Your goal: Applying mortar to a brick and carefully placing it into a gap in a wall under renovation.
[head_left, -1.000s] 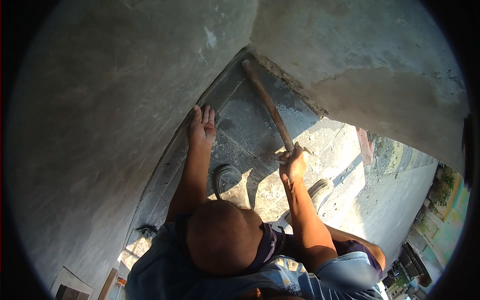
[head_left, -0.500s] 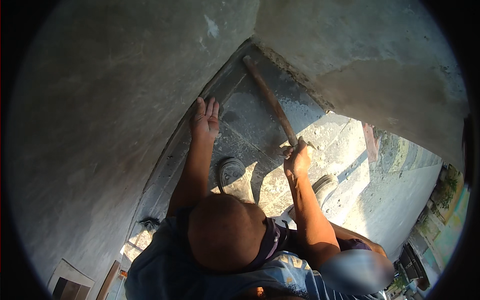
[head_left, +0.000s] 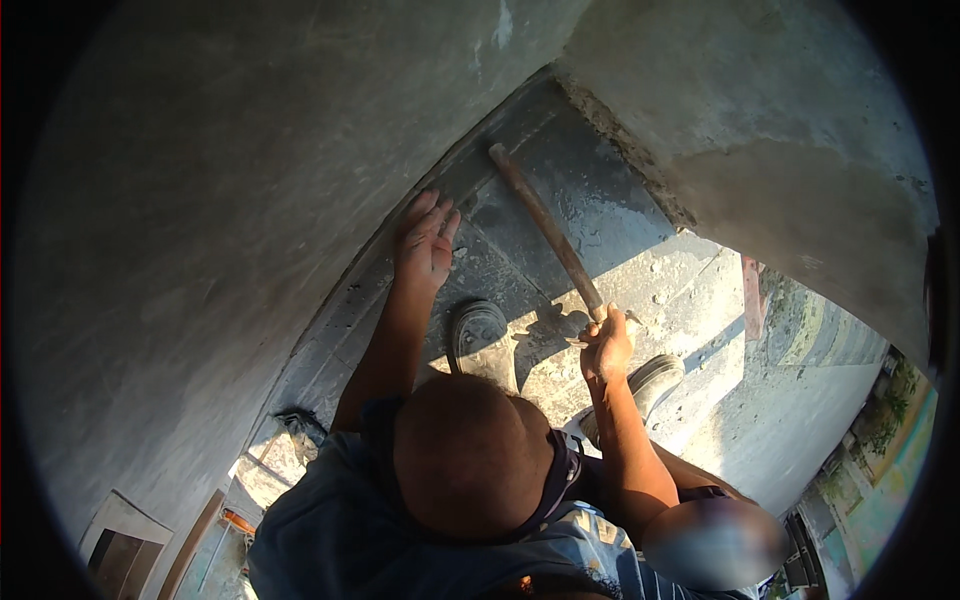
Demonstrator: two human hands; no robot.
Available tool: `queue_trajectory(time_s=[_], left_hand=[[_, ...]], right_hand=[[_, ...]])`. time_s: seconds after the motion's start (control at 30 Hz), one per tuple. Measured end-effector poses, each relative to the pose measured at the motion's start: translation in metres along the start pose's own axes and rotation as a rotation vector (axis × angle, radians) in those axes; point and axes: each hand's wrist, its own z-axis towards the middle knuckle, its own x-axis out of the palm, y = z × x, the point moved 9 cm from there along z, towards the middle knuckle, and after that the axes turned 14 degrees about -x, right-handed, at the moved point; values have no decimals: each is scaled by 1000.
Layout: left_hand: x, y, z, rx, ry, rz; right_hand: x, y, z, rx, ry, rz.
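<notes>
A hammer with a long wooden handle (head_left: pixel 548 226) is in my right hand (head_left: pixel 608 346), whose fingers close round its head end. Bits of metal stick out beside those fingers, while most of the head is hidden. From my grip the handle slants away and left, its far end over the grey floor tiles (head_left: pixel 505 258) beside the left wall. To the left of it, my left hand (head_left: pixel 428 240) is open and holds nothing, fingers stretched out close to the foot of that wall. Whether its fingertips touch the wall or floor, I cannot tell.
Rough plastered walls (head_left: pixel 220 190) meet in a far corner. My dusty left shoe (head_left: pixel 482 338) and right shoe (head_left: pixel 655 385) stand on the tiles, below my bent knees. Crumbs of mortar (head_left: pixel 658 298) lie in sunlight. A reddish block (head_left: pixel 752 298) sits beyond, and a dark object (head_left: pixel 300 430) lies left.
My view has shifted a little. The hammer handle's far end has moved away from the corner and nearer to me. My left hand has moved back along the wall, its fingers tilting right.
</notes>
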Motion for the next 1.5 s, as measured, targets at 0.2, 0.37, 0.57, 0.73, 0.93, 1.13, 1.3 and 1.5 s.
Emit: queue_trajectory(time_s=[0.2,0.37,0.57,0.73,0.93,1.13,1.3,1.5], left_hand=[[2,-3,-2,-63,-34,-115],[-3,-12,-7,86,-118,182],[24,-52,-42,545,-380,1064],[60,-52,-53,994,-441,1691],[54,-50,-46,1075,-421,1744],[53,-47,-45,1020,-472,1848],[55,-41,-44,1007,-489,1935],[52,-42,-44,1059,-490,1980]], right_hand=[[10,-17,-11,44,36,-39],[7,-17,-5,31,-22,-4],[4,-5,3,-44,-55,40],[1,-9,11,-44,-123,124],[10,-13,8,-72,-116,88],[24,-8,9,-44,-36,102],[20,-5,16,-53,-81,153],[22,-3,23,-50,-119,209]])
